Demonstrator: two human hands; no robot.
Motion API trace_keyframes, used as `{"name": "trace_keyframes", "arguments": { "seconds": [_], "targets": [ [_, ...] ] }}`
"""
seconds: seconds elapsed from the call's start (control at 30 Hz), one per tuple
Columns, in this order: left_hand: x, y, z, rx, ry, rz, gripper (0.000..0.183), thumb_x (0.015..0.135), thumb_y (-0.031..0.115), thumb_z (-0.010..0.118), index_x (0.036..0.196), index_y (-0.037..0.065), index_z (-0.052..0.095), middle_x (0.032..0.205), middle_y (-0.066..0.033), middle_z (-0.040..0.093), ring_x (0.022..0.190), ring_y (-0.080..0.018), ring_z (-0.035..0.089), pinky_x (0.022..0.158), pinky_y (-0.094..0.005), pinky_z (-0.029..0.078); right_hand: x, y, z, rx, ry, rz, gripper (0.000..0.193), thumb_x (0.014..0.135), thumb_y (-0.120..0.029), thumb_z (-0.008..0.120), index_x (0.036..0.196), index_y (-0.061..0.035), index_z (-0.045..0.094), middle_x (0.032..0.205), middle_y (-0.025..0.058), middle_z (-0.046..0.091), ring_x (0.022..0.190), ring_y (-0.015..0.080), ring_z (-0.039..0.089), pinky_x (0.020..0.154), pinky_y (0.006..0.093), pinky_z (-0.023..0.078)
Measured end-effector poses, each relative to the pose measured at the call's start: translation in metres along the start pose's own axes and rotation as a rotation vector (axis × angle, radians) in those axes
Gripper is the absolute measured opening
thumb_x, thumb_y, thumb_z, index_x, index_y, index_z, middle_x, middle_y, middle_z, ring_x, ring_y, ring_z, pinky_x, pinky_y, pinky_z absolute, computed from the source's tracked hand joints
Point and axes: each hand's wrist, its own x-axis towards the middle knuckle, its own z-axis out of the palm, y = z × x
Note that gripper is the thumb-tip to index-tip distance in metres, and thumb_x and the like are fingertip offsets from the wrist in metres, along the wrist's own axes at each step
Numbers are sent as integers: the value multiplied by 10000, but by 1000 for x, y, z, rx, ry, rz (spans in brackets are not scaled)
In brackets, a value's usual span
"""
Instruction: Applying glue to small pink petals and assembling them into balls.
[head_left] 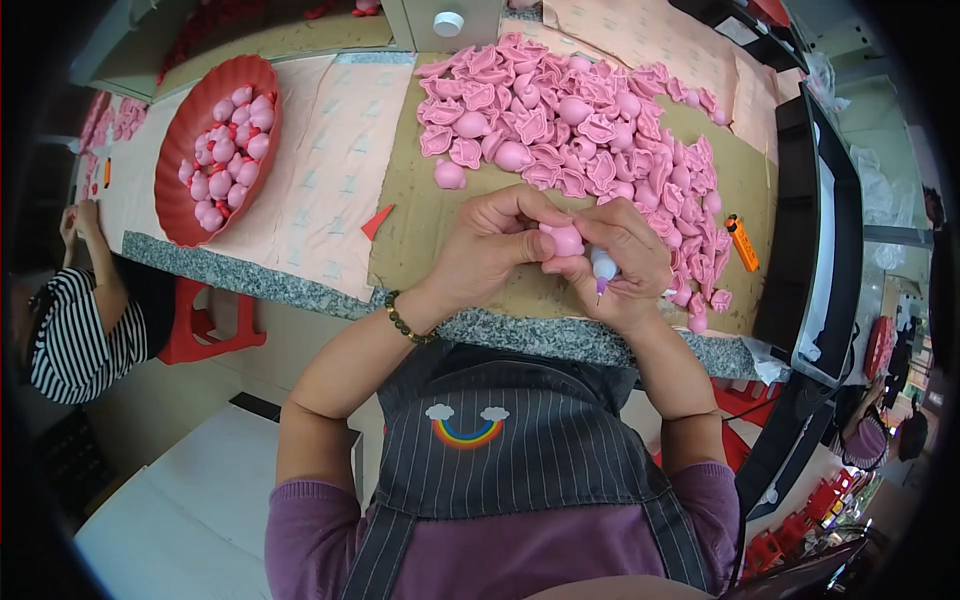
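My left hand (492,243) and my right hand (622,262) meet over the near edge of the table, both pinching one small pink rounded piece (566,239). My right hand also holds a small white glue bottle (604,268) with a purple tip pointing down. Behind my hands a large heap of pink moulded pieces (580,115) lies on a brown cardboard sheet (410,215). One pink rounded piece (449,176) sits apart at the heap's near left.
A red oval tray (172,196) with several pink rounded pieces stands at the left on pink paper. An orange lighter (742,243) lies right of my hands. A small red scrap (376,222) lies on the cardboard. A person in a striped top (75,335) sits at far left.
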Motion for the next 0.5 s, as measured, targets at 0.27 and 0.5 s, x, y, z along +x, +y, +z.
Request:
{"name": "trace_keyframes", "arguments": {
  "seconds": [0.27, 0.5],
  "targets": [
    [0, 1, -1, 18, -18, -3, 186, 776, 79, 660, 944, 34, 592, 970, -42, 573, 903, -118, 561, 799, -257, 474, 1, 0, 0, 10, -5, -4, 360, 641, -186, 782, 865, 38, 610, 688, 103, 572, 569, 192, 531, 500, 273, 415],
    [6, 7, 19, -225, 128, -116, 212, 844, 98, 596, 1030, 17, 535, 958, -50, 597, 864, -112, 582, 786, -245, 483, 16, -5, -2, 59, 65, 170, 326, 608, -108, 786, 875, 3, 635, 845, 112, 597, 741, 192, 562, 632, 280, 447]
  ]
}}
